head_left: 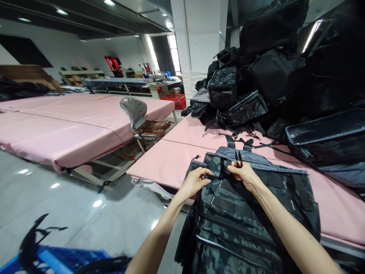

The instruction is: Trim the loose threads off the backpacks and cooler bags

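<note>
A dark camouflage backpack point(228, 213) lies in front of me, its upper part on the pink-covered table and its lower part toward my body. My left hand point(196, 180) is at its upper left edge, thumb and fingers closed on a thin black strap point(216, 177). Black thread snips point(238, 156) are in my right hand point(243, 174), their blades pointing up and away from me. The right fingers rest against the upper front of the pack, partly hidden by the hand. Two shoulder straps point(230, 142) stick out beyond the pack's grey top edge.
A high pile of dark backpacks point(224, 87) covers the table's far right. To the left are a grey chair point(134, 112) and another pink-covered table point(71, 125). A blue crate point(54, 260) with black straps stands on the floor at lower left. Farther back is a red crate point(175, 101).
</note>
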{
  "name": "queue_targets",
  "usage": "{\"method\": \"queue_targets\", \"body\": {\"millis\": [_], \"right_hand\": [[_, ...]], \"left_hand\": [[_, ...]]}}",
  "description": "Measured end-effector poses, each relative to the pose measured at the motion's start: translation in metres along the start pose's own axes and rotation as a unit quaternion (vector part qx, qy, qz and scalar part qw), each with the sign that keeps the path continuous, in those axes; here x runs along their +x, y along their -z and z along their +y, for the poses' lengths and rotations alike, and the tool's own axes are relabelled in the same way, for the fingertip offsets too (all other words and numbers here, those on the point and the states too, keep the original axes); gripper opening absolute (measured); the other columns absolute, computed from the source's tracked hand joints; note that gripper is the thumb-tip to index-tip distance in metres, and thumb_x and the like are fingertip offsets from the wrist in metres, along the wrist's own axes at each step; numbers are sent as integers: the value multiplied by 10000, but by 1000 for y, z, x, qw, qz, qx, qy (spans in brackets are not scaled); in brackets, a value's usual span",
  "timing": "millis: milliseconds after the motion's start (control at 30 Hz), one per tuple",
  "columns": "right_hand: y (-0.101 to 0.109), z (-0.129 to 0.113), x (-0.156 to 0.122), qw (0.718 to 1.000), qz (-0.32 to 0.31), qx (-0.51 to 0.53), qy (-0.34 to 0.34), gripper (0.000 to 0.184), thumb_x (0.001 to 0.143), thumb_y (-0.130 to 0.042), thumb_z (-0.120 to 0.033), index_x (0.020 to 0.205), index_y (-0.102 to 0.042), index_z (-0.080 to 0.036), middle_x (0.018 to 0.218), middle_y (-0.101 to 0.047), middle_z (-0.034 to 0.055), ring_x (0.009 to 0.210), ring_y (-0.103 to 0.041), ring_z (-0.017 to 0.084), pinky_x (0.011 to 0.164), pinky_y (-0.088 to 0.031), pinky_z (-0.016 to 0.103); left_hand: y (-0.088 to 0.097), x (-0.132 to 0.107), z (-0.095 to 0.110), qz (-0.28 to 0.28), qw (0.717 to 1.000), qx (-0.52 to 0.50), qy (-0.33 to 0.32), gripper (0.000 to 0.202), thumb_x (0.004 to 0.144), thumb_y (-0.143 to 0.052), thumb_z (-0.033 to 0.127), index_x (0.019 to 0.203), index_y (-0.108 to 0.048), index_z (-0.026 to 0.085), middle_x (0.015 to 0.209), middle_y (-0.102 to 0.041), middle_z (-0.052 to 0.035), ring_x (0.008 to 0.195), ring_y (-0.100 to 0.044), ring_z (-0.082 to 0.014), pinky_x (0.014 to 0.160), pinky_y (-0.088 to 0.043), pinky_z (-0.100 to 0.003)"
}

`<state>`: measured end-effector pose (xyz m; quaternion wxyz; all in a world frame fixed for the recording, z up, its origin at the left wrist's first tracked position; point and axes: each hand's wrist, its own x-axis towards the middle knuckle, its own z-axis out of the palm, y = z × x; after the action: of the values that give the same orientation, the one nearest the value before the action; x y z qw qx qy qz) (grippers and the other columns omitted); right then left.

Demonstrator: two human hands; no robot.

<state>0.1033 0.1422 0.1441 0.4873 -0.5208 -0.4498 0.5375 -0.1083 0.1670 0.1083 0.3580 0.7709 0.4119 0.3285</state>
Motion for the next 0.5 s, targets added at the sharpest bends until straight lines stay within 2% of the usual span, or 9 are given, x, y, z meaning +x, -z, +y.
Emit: {"method": "queue_targets", "body": {"millis": [133,300,400,500], "right_hand": [[-2,4,0,992,31,-104,56,288,503,-694,-339,547,-466,-168,507,-413,-62,483,-317,64,480,-233,223],[-13,14,5,974,47,-191,114,253,580,-633,-363,538,-470,-174,518,-425,-54,520,-354,87,521,-268,231],[-24,17,12,938,80,-306,139,239,671,-576,-374,558,-503,-177,532,-461,-41,533,-393,101,519,-265,230],[-27,17,15,906,34,-403,122,237,680,-589,-365,542,-542,-178,523,-501,-32,532,-447,113,506,-267,225]], "left_hand": [[-4,1,-1,-18,992,-106,64,212,649,-596,169,858,-614,137,611,-395,54,520,-338,-63,499,-261,-194],[-5,4,-1,-12,987,-138,83,216,613,-607,152,827,-613,122,578,-382,60,531,-329,-63,511,-246,-195],[-5,3,-2,1,986,-139,87,228,602,-622,159,828,-614,128,589,-406,57,531,-346,-64,514,-264,-196],[-3,1,-3,6,983,-161,86,284,599,-646,194,874,-611,132,643,-467,39,580,-424,-78,551,-329,-199]]}}
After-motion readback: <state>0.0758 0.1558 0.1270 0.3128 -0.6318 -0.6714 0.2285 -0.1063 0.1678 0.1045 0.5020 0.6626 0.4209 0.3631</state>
